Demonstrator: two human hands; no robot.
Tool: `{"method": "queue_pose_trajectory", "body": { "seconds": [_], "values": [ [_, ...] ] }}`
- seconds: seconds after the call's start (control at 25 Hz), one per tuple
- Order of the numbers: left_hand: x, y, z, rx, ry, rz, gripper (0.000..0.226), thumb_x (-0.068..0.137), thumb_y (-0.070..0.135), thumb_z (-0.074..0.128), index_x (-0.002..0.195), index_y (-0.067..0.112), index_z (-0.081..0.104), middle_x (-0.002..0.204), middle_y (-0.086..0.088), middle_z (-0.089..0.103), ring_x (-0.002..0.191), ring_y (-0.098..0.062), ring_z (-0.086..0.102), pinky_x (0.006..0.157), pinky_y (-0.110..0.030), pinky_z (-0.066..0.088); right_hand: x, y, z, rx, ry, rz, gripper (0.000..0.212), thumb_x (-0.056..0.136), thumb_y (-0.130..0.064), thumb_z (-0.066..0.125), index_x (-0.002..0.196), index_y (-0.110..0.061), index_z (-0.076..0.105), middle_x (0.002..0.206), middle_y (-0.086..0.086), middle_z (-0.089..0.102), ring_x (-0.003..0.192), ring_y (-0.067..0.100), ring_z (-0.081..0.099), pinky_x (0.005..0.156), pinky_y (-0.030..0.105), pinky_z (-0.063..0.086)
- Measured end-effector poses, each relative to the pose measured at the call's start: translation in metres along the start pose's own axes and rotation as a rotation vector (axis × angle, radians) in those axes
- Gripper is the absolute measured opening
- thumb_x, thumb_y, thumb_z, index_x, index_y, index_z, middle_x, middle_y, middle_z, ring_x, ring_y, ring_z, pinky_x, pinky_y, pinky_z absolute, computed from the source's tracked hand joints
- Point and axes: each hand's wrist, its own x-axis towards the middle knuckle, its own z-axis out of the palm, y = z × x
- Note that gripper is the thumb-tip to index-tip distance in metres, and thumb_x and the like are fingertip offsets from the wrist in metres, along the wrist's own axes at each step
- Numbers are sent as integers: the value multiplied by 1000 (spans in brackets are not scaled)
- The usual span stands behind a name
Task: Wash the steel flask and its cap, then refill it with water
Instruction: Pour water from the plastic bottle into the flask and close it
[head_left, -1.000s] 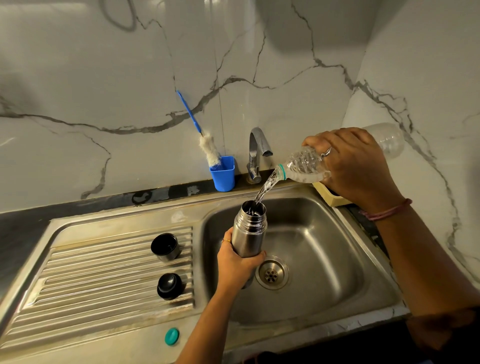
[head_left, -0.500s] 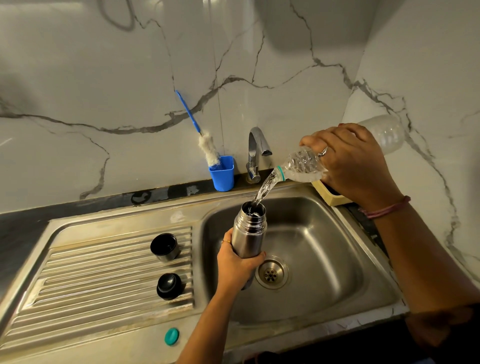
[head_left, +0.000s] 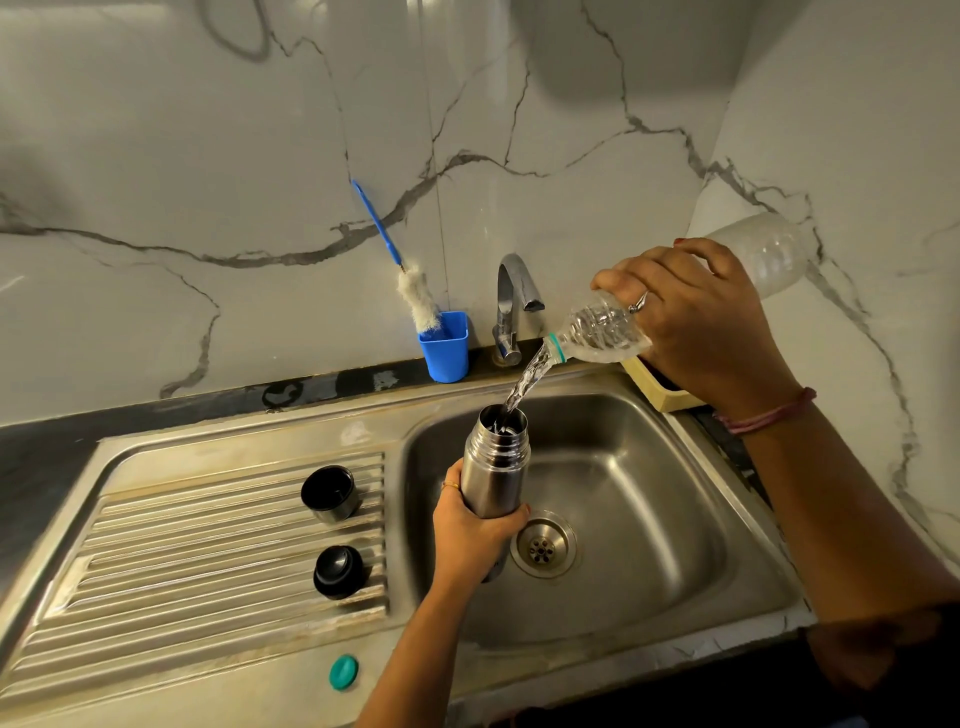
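White marble wall (head_left: 208, 156) w/ grey veins, dark counter strip (head_left: 47, 447), dim light

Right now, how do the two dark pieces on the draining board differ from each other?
The far cup-shaped cap stands mouth up, showing a hollow black inside and a steel wall. The near stopper is all black, with a closed, rounded top. Both are round, stand apart on the ribbed draining board, and neither hand touches them.

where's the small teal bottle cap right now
In the head view, the teal bottle cap lies on the sink's front rim, lower left, just below the ribbed drainboard and the black stopper.
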Motion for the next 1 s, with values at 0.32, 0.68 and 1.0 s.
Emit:
{"method": "queue_pose_trajectory", "body": {
  "seconds": [0.32,0.68,1.0],
  "values": [
    [-1,1,0,-5,8,3,74,61,6,89,123,22,51,104,8,65,89,0,63,71,-14,52,2,-4,3,-55,53,-41,31,100,-12,35,116,-19,61,109,1,67,102,22,62,96,39,39],
    [-1,2,0,-6,8,-1,74,61,4,89,122,21,51,103,7,65,86,4,62,71,-13,52,6,-9,10,-196,113,-116,26,99,-16,44,116,-28,59,111,-3,64,106,19,60,95,39,36],
    [-1,4,0,-6,5,16,73,61,4,90,121,21,52,103,7,65,87,4,62,72,-13,51,9,-21,16,-223,186,-176,22,97,-21,53,111,-35,62,112,-5,65,107,18,61,98,42,31]
  ]
}}
